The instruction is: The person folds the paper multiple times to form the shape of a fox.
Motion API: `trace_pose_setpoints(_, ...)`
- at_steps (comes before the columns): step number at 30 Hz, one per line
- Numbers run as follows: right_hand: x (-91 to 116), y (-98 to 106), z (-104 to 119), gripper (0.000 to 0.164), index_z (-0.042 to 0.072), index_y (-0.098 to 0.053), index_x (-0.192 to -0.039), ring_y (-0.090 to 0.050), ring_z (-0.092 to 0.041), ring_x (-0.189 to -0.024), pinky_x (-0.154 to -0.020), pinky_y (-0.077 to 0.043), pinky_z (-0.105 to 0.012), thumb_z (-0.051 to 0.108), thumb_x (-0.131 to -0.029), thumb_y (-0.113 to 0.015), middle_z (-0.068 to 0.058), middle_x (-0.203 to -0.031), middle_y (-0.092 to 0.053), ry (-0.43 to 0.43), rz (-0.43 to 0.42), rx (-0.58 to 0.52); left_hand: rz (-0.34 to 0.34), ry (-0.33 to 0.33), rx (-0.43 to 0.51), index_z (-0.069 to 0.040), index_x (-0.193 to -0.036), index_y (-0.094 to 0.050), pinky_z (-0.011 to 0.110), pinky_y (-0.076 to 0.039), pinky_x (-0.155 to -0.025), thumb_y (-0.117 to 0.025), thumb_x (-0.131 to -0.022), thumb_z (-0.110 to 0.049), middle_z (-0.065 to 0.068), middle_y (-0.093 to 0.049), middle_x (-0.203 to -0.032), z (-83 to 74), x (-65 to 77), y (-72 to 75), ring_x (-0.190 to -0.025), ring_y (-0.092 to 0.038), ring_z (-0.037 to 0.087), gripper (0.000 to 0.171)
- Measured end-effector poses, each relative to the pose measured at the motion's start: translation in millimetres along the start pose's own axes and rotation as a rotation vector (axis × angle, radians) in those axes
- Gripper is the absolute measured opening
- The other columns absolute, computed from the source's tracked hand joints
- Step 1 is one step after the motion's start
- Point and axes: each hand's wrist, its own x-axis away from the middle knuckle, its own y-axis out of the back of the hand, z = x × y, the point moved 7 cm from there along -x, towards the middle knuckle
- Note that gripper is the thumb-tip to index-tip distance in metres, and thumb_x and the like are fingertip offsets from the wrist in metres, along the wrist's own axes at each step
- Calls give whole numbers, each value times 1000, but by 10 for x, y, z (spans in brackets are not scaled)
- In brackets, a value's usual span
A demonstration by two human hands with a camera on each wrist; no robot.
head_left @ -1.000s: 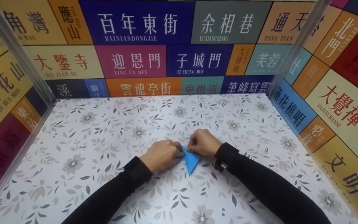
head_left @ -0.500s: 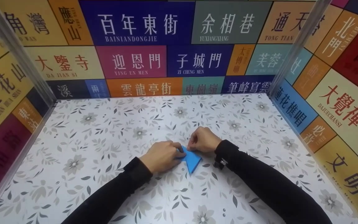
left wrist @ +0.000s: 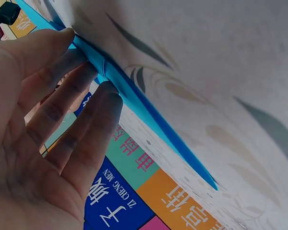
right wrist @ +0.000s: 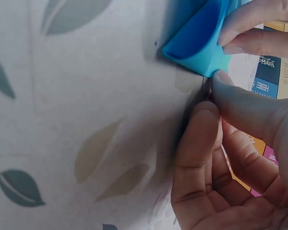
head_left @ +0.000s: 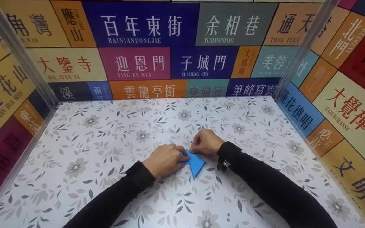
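A small folded piece of blue paper lies on the patterned table, one sharp point toward the person. My left hand covers its left part. In the left wrist view, the thumb and fingertips press along the blue paper, whose narrow tip runs out past them. At the paper's upper right edge is my right hand, thumb and index finger brought together. In the right wrist view, the thumb tip meets the edge of the blue paper, where a fold gapes like a pocket.
The white tabletop has a grey leaf and flower print. Panels with coloured blocks and Chinese lettering enclose it at the back and both sides, with clear corner posts. Black sleeves cover both forearms.
The right hand has shifted slightly left along the paper's upper edge. The left hand and the paper stay almost where they were.
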Motion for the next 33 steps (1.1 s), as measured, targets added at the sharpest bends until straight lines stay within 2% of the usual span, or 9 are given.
trace_pose_setpoints(9, -9, -6, -8, 17, 9, -90, -85, -65, -7, -70, -72, -53, -22, 21, -94, -99, 0, -79, -84, -30, -47, 9, -17, -13, 8, -20, -132, -89, 45, -70, -96, -84, -106, -23, 4, -87, -132, -27, 2, 8, -112, -83, 30, 26)
trace_pose_setpoints(15, -19, -2, 32, 17, 8, -89, -84, -66, -7, -68, -69, -53, -21, 20, -92, -98, -2, -77, -84, -1, -70, 23, -42, -38, -8, -20, -130, -90, 44, -70, -94, -83, -105, -21, 5, -87, -129, -46, 14, 34, -108, -84, 29, 26)
trace_pose_setpoints(21, 6, -17, 9, 18, 10, -89, -84, -64, -6, -69, -70, -51, -21, 23, -93, -98, 1, -77, -83, -43, -78, -13, -59, -50, -15, -20, -126, -91, 44, -70, -93, -83, -103, -18, 4, -88, -127, -44, 14, 39, -107, -84, 29, 24)
trace_pose_setpoints(33, -11, -43, 13, 22, 10, -88, -82, -64, -9, -68, -66, -49, -21, 26, -94, -99, 1, -76, -81, -71, -71, -16, -31, -23, 6, -20, -127, -90, 44, -70, -96, -81, -105, -21, 4, -87, -128, -30, 19, 23, -108, -84, 29, 23)
